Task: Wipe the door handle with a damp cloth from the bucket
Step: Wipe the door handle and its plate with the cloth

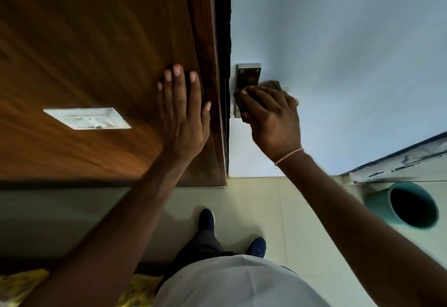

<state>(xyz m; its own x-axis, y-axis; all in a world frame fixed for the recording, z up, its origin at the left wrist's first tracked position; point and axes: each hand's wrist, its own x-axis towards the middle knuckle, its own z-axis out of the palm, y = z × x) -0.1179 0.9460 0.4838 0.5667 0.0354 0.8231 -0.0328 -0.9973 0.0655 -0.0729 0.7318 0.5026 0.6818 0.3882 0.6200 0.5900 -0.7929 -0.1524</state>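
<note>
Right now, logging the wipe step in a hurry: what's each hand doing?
Left hand: open, flat against the wooden panel, holding nothing.
Right hand: closed on the cloth, pressing it over the door handle.

White shirt [232, 282], dark trousers [196, 246], navy shoes [206, 218], thin pale wristband [287, 156].

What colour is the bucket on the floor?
Teal green outside, dark inside; the bucket shows in the head view, lower right.
</note>
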